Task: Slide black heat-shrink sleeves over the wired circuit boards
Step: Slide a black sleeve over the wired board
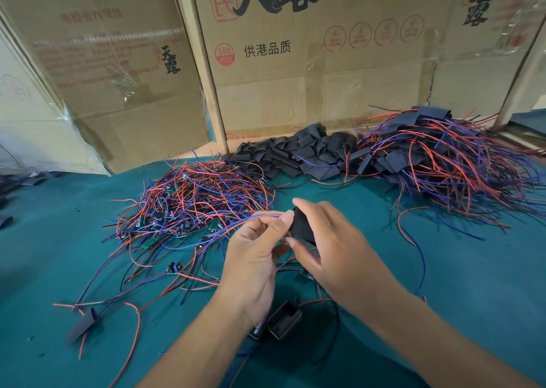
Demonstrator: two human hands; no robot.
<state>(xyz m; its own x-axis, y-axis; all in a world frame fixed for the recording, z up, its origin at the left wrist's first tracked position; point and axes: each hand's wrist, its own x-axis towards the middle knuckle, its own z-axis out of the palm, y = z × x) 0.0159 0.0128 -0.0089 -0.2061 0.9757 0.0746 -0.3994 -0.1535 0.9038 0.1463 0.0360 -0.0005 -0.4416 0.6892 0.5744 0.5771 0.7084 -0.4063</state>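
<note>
My right hand (334, 240) grips a black heat-shrink sleeve (302, 225) between thumb and fingers, above the middle of the table. My left hand (254, 254) pinches a bundle of blue and red wires (260, 217) right at the sleeve's mouth; the board itself is mostly hidden between my fingers. A tangled pile of bare wired circuit boards (189, 207) lies to the left. Loose black sleeves (298, 154) are heaped at the back centre. A pile of sleeved boards (443, 157) with trailing wires sits at the back right.
The table has a teal cloth (472, 284). Cardboard boxes (310, 62) stand along its far edge. A sleeved board (283, 319) lies below my wrists, a flat sleeve (84, 324) at front left, and a single bare board (172, 268) near the left pile.
</note>
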